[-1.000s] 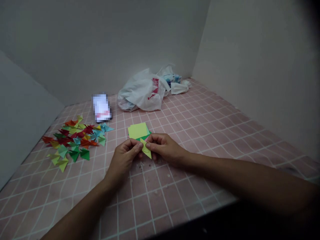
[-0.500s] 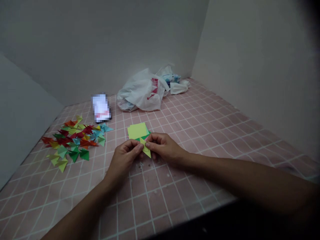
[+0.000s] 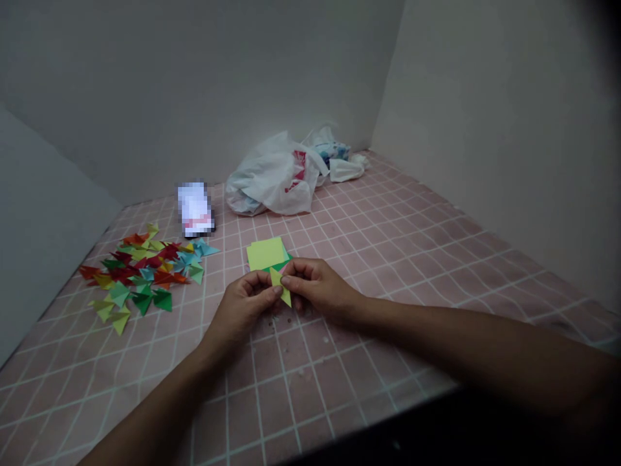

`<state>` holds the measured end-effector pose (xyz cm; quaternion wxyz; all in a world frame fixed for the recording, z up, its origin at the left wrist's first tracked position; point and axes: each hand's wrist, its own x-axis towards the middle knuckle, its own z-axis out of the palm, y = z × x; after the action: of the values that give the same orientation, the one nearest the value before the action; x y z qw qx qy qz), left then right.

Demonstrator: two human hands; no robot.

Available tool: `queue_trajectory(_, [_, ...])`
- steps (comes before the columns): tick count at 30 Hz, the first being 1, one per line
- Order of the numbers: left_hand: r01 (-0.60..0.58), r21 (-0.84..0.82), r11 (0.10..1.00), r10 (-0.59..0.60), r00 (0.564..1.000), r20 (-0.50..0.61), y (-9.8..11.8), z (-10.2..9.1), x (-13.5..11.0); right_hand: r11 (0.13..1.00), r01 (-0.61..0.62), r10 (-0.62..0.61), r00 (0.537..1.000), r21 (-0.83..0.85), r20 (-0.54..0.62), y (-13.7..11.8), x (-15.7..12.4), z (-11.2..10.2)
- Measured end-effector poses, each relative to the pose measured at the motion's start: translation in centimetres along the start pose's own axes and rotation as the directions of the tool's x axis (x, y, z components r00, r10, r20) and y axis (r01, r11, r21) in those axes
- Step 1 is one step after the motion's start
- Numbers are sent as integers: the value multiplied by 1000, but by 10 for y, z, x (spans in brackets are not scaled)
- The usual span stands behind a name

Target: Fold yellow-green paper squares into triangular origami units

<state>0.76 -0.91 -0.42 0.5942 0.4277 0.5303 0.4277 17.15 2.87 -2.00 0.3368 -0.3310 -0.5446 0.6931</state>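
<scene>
Between my two hands is a small yellow folded paper (image 3: 286, 298), narrow and pointed at its ends. My left hand (image 3: 247, 299) pinches its left side with thumb and forefinger. From the right, my right hand (image 3: 320, 286) presses the same paper between thumb and fingers. Just beyond the hands lies a stack of square paper sheets (image 3: 266, 254), yellow on top with green and pink edges showing below. To the left spreads a pile of folded paper pieces (image 3: 140, 272) in red, orange, yellow, green and blue.
A phone with a lit, blurred screen (image 3: 195, 208) stands behind the paper pile. White plastic bags (image 3: 276, 178) with red print lie against the back wall, near a crumpled white packet (image 3: 347, 169). A pink checked cloth (image 3: 388, 246) covers the table, walled at the back and sides.
The yellow paper looks narrower between my fingers, and my left thumb has shifted slightly right across it. Both hands otherwise stay in place.
</scene>
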Motion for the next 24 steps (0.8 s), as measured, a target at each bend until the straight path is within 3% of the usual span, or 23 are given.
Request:
queue_trajectory(14, [-33, 36, 999, 32, 999, 38, 1, 1, -1, 1000, -9, 9, 1000, -23, 26, -2, 1, -1])
queue_trajectory(17, [-39, 48, 998, 36, 998, 55, -1, 1, -1, 995, -4, 4, 1000, -96, 8, -2, 0, -1])
queue_trajectory(20, [-49, 92, 995, 46, 999, 27, -2, -1, -2, 990, 2, 0, 1000, -140, 12, -3, -1, 0])
queue_trajectory(24, [-103, 91, 990, 107, 994, -32, 0, -1, -4, 998, 29, -25, 998, -51, 60, 0, 0, -2])
